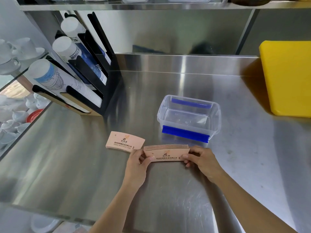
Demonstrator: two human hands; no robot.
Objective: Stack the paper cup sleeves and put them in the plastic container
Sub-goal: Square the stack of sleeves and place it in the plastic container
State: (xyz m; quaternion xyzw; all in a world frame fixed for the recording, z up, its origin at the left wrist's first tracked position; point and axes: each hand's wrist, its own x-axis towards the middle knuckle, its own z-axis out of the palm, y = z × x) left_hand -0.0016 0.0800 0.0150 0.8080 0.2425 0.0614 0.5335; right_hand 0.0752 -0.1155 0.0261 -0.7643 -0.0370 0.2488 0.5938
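Note:
Between both hands stands a stack of several pinkish-brown paper cup sleeves (166,153), held on edge over the steel counter. My left hand (140,163) pinches its left end and my right hand (200,159) pinches its right end. A smaller pile of the same sleeves (124,142) lies flat on the counter just left of the held stack. The clear plastic container (189,115) with blue clips sits open and without sleeves just beyond the hands, slightly to the right.
A black rack holding tubes of paper cups (74,78) stands at the back left. A yellow cutting board (286,76) leans at the right. Below the counter's left edge, a glass shelf carries white cups (15,52). A steel shelf runs overhead.

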